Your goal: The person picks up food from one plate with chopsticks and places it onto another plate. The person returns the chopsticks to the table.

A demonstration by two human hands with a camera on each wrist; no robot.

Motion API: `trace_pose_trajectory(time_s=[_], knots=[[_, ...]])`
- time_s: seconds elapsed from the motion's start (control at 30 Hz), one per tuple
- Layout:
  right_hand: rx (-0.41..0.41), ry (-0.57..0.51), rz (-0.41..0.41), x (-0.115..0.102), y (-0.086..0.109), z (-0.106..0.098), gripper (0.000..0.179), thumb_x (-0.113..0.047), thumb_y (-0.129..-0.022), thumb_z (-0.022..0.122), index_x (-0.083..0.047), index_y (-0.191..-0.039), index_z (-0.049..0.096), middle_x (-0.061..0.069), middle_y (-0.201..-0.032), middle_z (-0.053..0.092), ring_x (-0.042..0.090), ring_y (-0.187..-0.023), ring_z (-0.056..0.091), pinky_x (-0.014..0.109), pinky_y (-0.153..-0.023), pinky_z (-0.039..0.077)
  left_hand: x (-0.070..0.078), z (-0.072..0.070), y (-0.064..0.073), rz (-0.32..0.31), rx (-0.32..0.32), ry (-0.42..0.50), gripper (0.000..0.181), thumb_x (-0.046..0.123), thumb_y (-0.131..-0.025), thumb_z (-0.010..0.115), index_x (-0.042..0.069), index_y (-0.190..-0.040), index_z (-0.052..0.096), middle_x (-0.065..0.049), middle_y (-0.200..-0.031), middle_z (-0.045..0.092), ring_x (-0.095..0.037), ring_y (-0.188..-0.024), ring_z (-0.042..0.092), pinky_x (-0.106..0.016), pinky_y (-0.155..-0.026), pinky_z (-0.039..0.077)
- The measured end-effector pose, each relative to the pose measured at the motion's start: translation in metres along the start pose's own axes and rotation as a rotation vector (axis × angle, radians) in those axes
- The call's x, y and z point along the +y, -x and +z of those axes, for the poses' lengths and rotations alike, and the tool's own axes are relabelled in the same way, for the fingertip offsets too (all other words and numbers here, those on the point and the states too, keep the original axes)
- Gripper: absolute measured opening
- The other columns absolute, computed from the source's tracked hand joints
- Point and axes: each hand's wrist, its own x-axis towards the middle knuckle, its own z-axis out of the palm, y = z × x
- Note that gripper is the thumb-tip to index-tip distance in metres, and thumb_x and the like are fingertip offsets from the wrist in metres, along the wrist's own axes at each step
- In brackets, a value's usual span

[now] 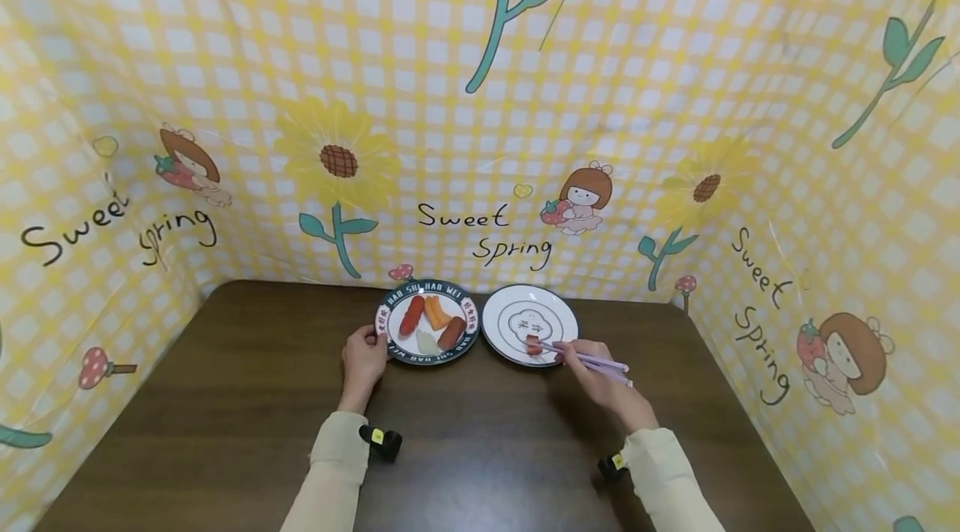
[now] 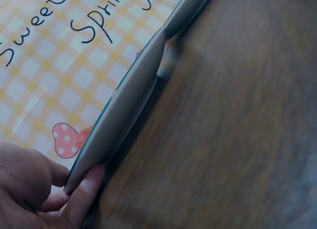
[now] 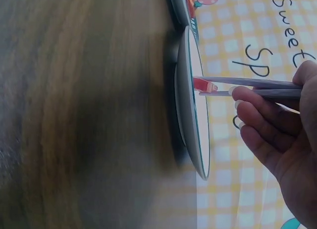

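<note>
My left hand (image 1: 363, 361) pinches the left edge of a dark-green-rimmed plate (image 1: 453, 305), thumb on the rim and a finger underneath in the left wrist view. On that plate lie a red sausage-like piece (image 1: 412, 315), an orange-yellow piece (image 1: 436, 312), a brown sausage-like piece (image 1: 452, 333) and a pale piece (image 1: 427, 343). A white plate (image 1: 502, 315) with dark ring lines stands just to its right. Over it, my right hand (image 1: 596, 378) holds pale purple chopsticks (image 1: 603, 363). Between their tips is a small red piece (image 3: 204, 85), at the white plate's surface.
Both plates stand near the back edge of a dark brown wooden table (image 1: 480, 449). Yellow checked cloth (image 1: 420, 140) with printed flowers and figures hangs behind and along both sides. Each wrist carries a black strap device (image 1: 382, 442).
</note>
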Motion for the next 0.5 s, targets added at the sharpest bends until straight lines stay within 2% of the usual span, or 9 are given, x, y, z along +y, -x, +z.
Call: trace_pose_trajectory(time_s=[0.2, 0.33, 0.5], knots=[[0.016, 0.057, -0.076, -0.0028, 0.0026, 0.0041, 0.017, -0.004, -0.100, 0.059, 0.000, -0.093, 0.073, 0.001, -0.079, 0.066, 0.006, -0.073, 0.053, 0.024, -0.066, 0.046, 0.0006, 0.0000, -0.0009, -0.002, -0.008, 0.004, 0.037, 0.012, -0.101, 0.057, -0.013, -0.128, 0.059, -0.029, -0.102, 0.069, -0.021, -0.070, 0.070, -0.023, -0.062, 0.051], [0.010, 0.066, -0.131, -0.0060, 0.0042, 0.0056, 0.014, -0.002, -0.098, 0.061, 0.001, -0.094, 0.073, 0.005, -0.081, 0.069, 0.007, -0.074, 0.056, 0.025, -0.067, 0.049, 0.0015, -0.0007, -0.0011, -0.005, -0.008, 0.006, 0.037, 0.013, -0.101, 0.057, -0.013, -0.128, 0.059, -0.029, -0.102, 0.070, -0.022, -0.071, 0.070, -0.023, -0.063, 0.051], [0.006, 0.048, -0.122, -0.0035, 0.0052, 0.0100, 0.015, -0.001, -0.099, 0.060, 0.002, -0.094, 0.073, 0.011, -0.081, 0.070, 0.007, -0.073, 0.055, 0.023, -0.064, 0.048, 0.0017, -0.0014, -0.0003, -0.007, -0.012, 0.010, 0.037, 0.013, -0.101, 0.057, -0.013, -0.128, 0.059, -0.029, -0.102, 0.070, -0.021, -0.071, 0.070, -0.022, -0.061, 0.050]])
